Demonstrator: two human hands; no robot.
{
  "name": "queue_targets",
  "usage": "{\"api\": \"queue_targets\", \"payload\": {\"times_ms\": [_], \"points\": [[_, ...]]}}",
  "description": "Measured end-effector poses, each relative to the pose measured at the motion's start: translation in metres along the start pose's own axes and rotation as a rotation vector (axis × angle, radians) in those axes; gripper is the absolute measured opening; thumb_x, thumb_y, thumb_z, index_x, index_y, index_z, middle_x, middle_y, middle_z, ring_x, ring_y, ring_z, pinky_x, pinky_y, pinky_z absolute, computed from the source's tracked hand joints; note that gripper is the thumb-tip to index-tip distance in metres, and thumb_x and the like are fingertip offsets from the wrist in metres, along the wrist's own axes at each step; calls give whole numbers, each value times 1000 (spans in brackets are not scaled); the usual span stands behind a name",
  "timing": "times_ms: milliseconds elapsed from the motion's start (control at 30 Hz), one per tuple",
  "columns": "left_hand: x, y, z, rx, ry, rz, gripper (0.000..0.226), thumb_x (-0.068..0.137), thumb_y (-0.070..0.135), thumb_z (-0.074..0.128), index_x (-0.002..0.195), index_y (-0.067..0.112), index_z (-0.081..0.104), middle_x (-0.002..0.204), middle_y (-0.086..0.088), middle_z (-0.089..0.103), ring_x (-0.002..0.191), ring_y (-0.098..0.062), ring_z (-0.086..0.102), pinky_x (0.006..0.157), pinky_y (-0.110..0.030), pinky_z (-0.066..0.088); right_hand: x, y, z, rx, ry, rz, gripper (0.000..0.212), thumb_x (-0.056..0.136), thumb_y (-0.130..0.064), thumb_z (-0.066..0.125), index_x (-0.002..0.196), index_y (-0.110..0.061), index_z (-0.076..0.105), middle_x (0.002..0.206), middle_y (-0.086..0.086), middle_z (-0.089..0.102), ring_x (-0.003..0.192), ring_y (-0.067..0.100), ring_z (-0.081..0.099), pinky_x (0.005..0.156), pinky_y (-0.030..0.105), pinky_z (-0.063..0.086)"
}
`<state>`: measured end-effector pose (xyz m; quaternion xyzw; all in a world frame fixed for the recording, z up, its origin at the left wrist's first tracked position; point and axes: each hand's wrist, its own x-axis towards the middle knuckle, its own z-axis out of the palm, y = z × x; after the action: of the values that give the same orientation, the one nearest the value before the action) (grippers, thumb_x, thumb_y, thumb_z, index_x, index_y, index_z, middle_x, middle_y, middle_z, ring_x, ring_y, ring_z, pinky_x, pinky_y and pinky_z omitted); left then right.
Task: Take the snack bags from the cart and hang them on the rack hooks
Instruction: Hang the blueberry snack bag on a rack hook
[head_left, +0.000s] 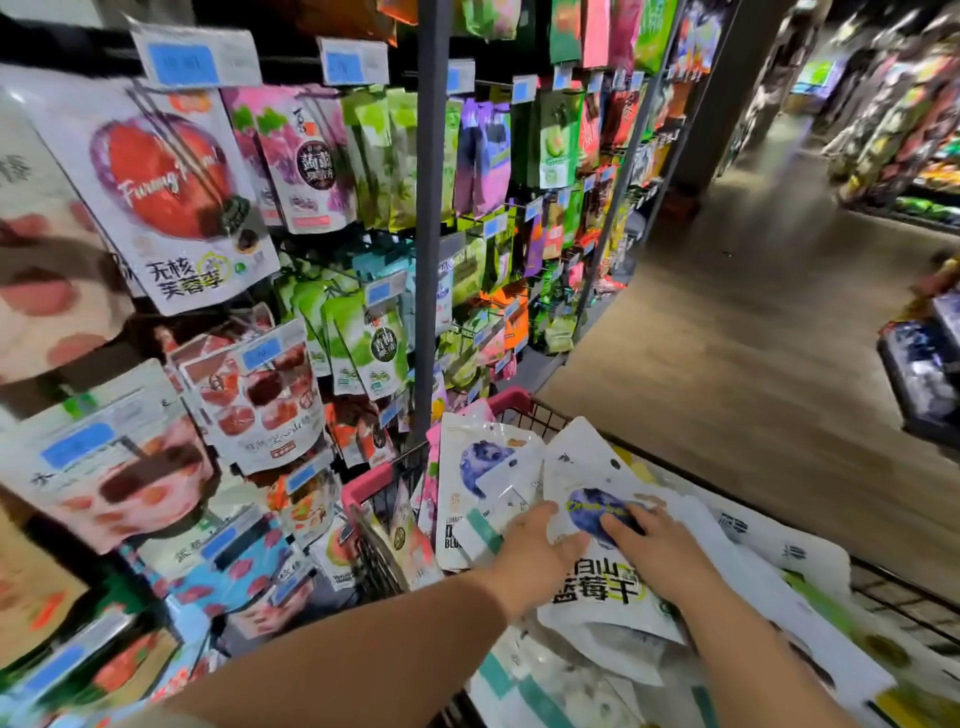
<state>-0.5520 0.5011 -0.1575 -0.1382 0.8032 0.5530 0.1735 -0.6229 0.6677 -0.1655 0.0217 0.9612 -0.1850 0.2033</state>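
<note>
Both hands on a white, blueberry-printed snack pouch (605, 590) in the pink-rimmed wire cart (511, 400).
The pouch lies atop other bags at 5 o'clock. The left hand (537, 548) covers its 9 o'clock edge and the right hand (662, 548) its 3 o'clock side, fingers laid flat. The bag-filled hook rack (431, 218) stands at 10 o'clock.

At your 1 o'clock a brown wood-plank floor (727, 338) runs up the dimly lit aisle. A grey pillar (727, 88) stands beyond it at 1 o'clock. Blurred stocked shelves (893, 119) line the far side at 2 o'clock, with a dark display stand (924, 374) at 3.
</note>
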Motion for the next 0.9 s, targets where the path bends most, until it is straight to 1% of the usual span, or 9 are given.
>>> {"api": "queue_targets", "payload": {"times_ms": [133, 200, 300, 400, 567, 633, 700, 800, 900], "points": [[-3, -12, -14, 74, -53, 4, 63, 85, 67, 43, 142, 47, 24, 148, 1, 41, 129, -22, 46, 107, -36, 37, -7, -29, -18, -222, -116, -21, 67, 91, -67, 33, 147, -29, 36, 155, 6, 32, 139, 30, 33, 112, 41, 31], [-5, -18, -21, 119, -57, 13, 60, 88, 61, 47, 142, 41, 30, 139, 0, 50, 118, -19, 54, 100, -31, 42, -12, -45, -24, -290, -156, -63, 60, 96, -61, 35, 146, -28, 37, 154, 7, 36, 140, 28, 33, 113, 38, 30], [-10, -23, -41, 162, 43, 57, 40, 91, 45, 51, 130, 35, 45, 105, 0, 64, 75, -15, 57, 70, -27, 47, -21, -76, -23, -304, -142, -124, 64, 95, -64, 30, 146, -27, 38, 153, 5, 39, 138, 28, 36, 112, 39, 30], [-21, -29, -75, 140, 172, 67, 32, 93, 45, 50, 118, 26, 54, 87, 0, 62, 56, -14, 50, 51, -24, 41, -40, -119, -14, -273, -137, -280, 55, 102, -50, 30, 148, -20, 37, 154, 8, 37, 139, 27, 36, 114, 34, 27], [-67, -58, -152, 58, 485, 10, 26, 98, 37, 46, 82, 16, 48, 79, -1, 55, 71, -19, 50, 61, -28, 37, -73, -201, 15, -98, -156, -532, 31, 101, -22, 42, 126, -23, 59, 126, 7, 61, 105, 23, 58, 81, 26, 41], [-96, -85, -193, 81, 647, -52, 31, 98, 36, 44, 71, 20, 41, 79, -5, 60, 79, -24, 57, 68, -31, 41, -95, -239, 31, -3, -178, -643, 31, 93, 1, 42, 99, -17, 67, 99, 4, 64, 81, 17, 54, 68, 19, 42], [-130, -113, -231, 154, 798, -99, 37, 97, 31, 42, 62, 20, 37, 87, -13, 63, 95, -32, 61, 76, -37, 47, -118, -276, 48, 70, -213, -727, 33, 88, 14, 40, 87, -6, 66, 85, 4, 61, 77, 17, 52, 61, 8, 38], [-192, -146, -282, 212, 1098, -240, 32, 98, 30, 45, 68, 18, 48, 96, -14, 59, 106, -30, 54, 91, -36, 35, -144, -335, 79, 61, -195, -872, 28, 92, -1, 49, 84, -24, 63, 89, -1, 66, 82, 17, 60, 70, 19, 46], [-249, -177, -327, 104, 1408, -262, 21, 94, 36, 51, 85, 17, 54, 106, -14, 56, 112, -33, 47, 99, -37, 26, -177, -400, 105, 101, -203, -1045, 19, 93, -18, 59, 106, -29, 68, 100, -5, 67, 86, 15, 62, 71, 23, 44]]}}
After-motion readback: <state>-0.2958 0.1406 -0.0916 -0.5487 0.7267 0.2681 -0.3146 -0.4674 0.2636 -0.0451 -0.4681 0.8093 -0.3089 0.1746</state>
